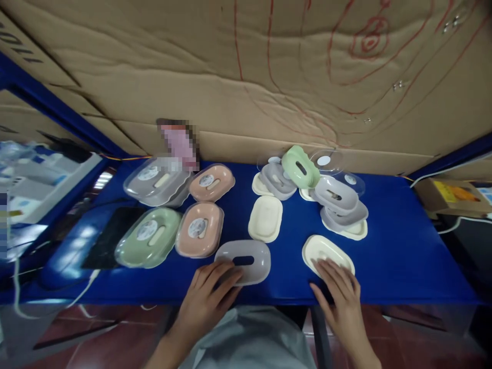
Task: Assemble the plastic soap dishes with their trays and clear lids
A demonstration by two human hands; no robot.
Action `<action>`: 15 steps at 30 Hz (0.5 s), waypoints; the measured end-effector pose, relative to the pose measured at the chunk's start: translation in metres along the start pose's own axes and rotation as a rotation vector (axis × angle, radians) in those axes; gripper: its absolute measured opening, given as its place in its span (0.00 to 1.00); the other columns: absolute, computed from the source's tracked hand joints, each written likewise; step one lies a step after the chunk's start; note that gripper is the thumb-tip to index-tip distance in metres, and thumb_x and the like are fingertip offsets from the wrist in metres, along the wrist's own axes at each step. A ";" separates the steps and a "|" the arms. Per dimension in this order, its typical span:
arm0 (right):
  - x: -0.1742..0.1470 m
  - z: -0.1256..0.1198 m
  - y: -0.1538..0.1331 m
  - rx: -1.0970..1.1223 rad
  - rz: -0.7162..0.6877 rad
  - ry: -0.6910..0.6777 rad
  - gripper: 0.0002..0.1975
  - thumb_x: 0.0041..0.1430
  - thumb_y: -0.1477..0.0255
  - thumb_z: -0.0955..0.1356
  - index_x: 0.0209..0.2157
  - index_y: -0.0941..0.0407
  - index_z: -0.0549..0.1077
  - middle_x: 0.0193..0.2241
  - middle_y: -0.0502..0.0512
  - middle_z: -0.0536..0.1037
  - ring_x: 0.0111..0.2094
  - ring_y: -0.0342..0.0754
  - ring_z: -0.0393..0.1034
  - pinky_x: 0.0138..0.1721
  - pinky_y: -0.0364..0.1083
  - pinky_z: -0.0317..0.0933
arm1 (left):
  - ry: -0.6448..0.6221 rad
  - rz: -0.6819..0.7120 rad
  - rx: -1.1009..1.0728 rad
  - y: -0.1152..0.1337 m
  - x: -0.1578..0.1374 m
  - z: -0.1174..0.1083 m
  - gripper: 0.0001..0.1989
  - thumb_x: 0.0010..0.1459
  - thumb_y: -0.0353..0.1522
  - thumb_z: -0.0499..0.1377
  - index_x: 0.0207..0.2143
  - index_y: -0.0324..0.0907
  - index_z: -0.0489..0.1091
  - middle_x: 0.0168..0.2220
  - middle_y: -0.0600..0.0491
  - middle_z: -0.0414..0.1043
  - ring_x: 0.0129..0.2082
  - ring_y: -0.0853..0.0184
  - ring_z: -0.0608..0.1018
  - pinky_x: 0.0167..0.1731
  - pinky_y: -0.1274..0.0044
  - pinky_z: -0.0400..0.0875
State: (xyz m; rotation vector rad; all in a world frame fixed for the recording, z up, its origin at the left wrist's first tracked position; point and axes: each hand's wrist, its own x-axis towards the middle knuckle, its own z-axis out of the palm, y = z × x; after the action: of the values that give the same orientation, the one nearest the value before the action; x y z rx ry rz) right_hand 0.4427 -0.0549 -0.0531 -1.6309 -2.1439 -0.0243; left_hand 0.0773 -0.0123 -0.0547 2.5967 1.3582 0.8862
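My left hand (215, 282) grips the left front edge of a grey oval soap dish (258, 262) with a slot in its middle. The dish lies at the table's front. My right hand (338, 289) rests its stretched fingertips on the front of a cream oval tray (325, 247), thumb apart. Behind and between them lies another cream tray (265, 219). Left of the grey dish sit lidded soap dishes: a pink one (188, 243), a second pink one (221, 187), a green one (167, 225) and grey ones (169, 195).
At the back right are loose parts: a green dish piece (295, 164), grey pieces (346, 195), cream trays and clear lids (334, 159). A cardboard wall (215, 102) closes off the blue table (400, 246). A box (449, 200) stands right, a white cable (86, 287) left.
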 end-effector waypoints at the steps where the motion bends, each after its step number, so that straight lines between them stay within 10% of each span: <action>1: -0.002 0.005 0.005 0.024 0.002 -0.023 0.25 0.75 0.67 0.66 0.70 0.50 0.67 0.63 0.57 0.76 0.66 0.59 0.69 0.68 0.62 0.52 | 0.010 -0.010 -0.004 0.002 0.004 0.000 0.16 0.67 0.28 0.65 0.56 0.44 0.75 0.52 0.46 0.79 0.54 0.56 0.78 0.54 0.65 0.72; 15: 0.078 0.027 -0.017 0.132 -0.096 -0.035 0.28 0.74 0.74 0.62 0.72 0.47 0.62 0.65 0.58 0.74 0.68 0.61 0.65 0.67 0.67 0.57 | 0.275 -0.048 -0.100 0.011 0.015 -0.015 0.09 0.69 0.27 0.63 0.51 0.40 0.76 0.44 0.48 0.79 0.45 0.64 0.79 0.50 0.71 0.74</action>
State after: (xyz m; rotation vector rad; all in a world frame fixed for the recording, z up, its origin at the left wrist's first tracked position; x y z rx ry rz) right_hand 0.4020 0.0182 -0.0452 -1.4632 -2.1990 0.1148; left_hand 0.0840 -0.0097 -0.0319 2.4269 1.3881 1.3059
